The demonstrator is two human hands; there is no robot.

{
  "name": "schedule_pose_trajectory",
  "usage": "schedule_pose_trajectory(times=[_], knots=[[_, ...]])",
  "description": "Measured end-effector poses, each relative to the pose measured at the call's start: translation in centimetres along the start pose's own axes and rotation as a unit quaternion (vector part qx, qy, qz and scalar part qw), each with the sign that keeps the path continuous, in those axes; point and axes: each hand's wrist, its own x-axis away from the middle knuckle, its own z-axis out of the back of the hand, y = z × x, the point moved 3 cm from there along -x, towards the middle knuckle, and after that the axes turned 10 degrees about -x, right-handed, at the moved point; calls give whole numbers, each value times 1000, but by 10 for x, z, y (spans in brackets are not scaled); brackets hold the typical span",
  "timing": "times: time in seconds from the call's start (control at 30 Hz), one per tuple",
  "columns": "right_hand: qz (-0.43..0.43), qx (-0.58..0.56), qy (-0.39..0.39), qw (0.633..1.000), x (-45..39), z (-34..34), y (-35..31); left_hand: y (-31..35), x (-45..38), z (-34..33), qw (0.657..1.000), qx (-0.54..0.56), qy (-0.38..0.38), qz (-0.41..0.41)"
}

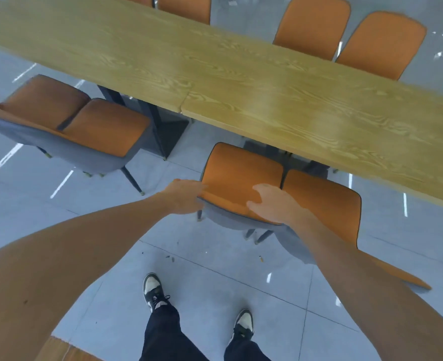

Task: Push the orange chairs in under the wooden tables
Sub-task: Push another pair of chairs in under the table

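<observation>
Both arms stretched forward and down, elbows nearly straight. Left hand clamped on left end of chair backrest top, fingers curled over edge. Right hand laid palm-down on same top edge, fingers wrapped over orange padding. Chair stood on floor at near edge of table, seat partly tucked under tabletop. Second chair well left, angled away from table.

Glossy grey tiled floor

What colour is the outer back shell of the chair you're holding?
Grey, with orange upholstery on the chair; clearest in the head view, below both hands.
</observation>
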Motion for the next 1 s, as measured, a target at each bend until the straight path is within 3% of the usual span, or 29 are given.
schedule_pose_trajectory(times=[0.2,0.5,1.0], knots=[[-5,32,-34,999,-88,10,-168,-167,44,41,993,-1,111,51],[89,66,45,993,-198,-10,-407,-408,121,94,973,-33,187,128],[141,-20,129,981,-409,-47,-640,-704,118,113,967,-26,197,160]])
